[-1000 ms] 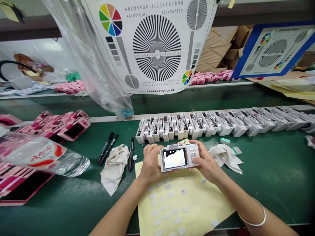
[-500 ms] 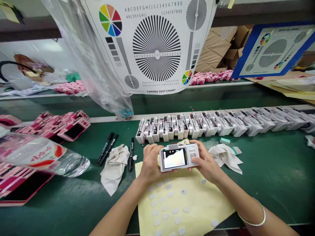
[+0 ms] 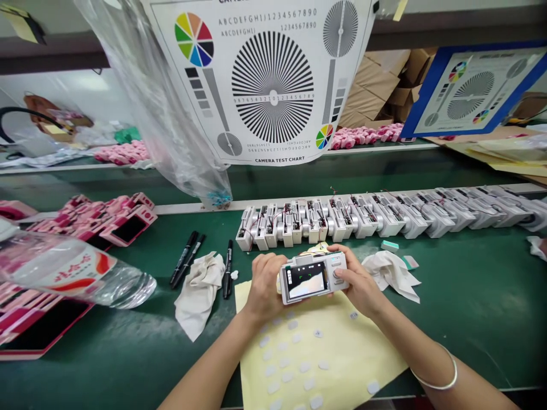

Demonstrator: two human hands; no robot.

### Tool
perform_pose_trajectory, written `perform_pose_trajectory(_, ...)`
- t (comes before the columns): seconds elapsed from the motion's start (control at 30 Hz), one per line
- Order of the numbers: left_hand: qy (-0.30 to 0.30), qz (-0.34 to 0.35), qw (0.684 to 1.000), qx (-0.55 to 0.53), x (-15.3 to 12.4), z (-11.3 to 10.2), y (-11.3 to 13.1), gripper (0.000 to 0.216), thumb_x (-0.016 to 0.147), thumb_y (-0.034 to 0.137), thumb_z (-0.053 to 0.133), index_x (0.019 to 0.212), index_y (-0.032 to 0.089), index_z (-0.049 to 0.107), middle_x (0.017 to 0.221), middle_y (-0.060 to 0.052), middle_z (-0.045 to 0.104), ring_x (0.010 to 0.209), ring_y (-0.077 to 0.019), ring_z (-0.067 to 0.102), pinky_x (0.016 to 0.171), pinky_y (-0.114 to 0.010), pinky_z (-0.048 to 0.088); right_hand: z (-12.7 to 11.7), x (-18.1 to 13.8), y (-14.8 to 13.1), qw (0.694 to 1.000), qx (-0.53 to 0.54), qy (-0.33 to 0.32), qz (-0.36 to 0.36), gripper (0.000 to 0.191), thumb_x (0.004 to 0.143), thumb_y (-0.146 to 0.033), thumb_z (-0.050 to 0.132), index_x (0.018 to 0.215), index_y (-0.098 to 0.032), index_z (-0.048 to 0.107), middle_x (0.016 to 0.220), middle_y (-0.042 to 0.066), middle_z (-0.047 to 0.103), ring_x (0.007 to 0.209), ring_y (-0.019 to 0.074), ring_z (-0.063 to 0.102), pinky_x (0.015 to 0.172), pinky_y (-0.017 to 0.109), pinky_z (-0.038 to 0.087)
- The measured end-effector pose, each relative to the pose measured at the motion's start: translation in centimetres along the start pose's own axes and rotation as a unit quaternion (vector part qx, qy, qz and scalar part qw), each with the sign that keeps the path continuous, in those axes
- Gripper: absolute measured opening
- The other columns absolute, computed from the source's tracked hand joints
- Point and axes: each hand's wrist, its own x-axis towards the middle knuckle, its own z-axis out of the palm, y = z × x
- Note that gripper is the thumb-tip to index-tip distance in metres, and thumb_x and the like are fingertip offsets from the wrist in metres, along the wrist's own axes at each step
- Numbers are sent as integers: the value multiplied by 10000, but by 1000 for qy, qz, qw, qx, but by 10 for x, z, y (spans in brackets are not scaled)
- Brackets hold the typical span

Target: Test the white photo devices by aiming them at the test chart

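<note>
My left hand (image 3: 265,282) and my right hand (image 3: 361,279) hold a white-and-silver compact camera (image 3: 314,278) by its two ends, above a pale yellow sheet (image 3: 363,347) dotted with small white pads. The camera's rear screen (image 3: 306,280) is lit, showing a bright picture with green focus marks. My right thumb lies near its round dial. Just beyond the camera stands a long row of open camera bodies (image 3: 363,219) with exposed wires.
A camera test chart (image 3: 273,85) hangs ahead beside a clear plastic bag (image 3: 166,119). On the green bench are black markers (image 3: 186,259), crumpled white cloths (image 3: 199,299), a water bottle (image 3: 72,267) and pink camera shells (image 3: 98,222).
The camera has turned slightly, its right end now higher, and has shifted a little right. Green focus marks now show on its screen.
</note>
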Motion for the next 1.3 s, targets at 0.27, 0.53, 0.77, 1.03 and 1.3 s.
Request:
perform_pose_trajectory(0.27,-5,-5,1000,4,0,0,0,497,777,488,549,1097,133,414,889,-93,576,836,-233,510,776,-353,382,0,0,-1,1000,-2,7,1,383,707,-223,576,1061,-253,433,900,3,564,621,112,568,426,204,497)
perform_pose_trajectory(0.53,-5,-5,1000,1,2,-1,2,494,770,514,545,1065,135,429,862,-88,579,821,-231,501,761,-354,381,2,-1,-4,1000,-4,18,22,404,685,-230,585,1056,-251,428,881,-1,567,605,109,562,423,199,480)
perform_pose_trajectory(0.77,-7,-8,1000,4,3,-2,2,493,773,522,541,1062,138,431,855,-84,575,816,-227,503,760,-347,378,4,0,-6,999,-2,30,29,421,658,-229,596,1043,-254,428,866,-6,568,591,111,561,417,204,479)
perform_pose_trajectory(1.03,-3,-14,1000,7,4,-2,3,496,762,540,541,1068,168,423,846,-69,578,801,-226,515,747,-341,387,5,1,-7,999,-1,38,39,442,639,-237,607,1042,-247,426,897,5,571,599,113,566,419,206,488)
perform_pose_trajectory(1.3,-2,-11,1000,1,3,-2,2,505,756,531,555,1073,158,428,853,-80,580,812,-232,516,761,-351,389,5,0,-7,998,2,36,43,420,644,-227,604,1032,-257,446,890,3,569,600,118,573,418,211,491)
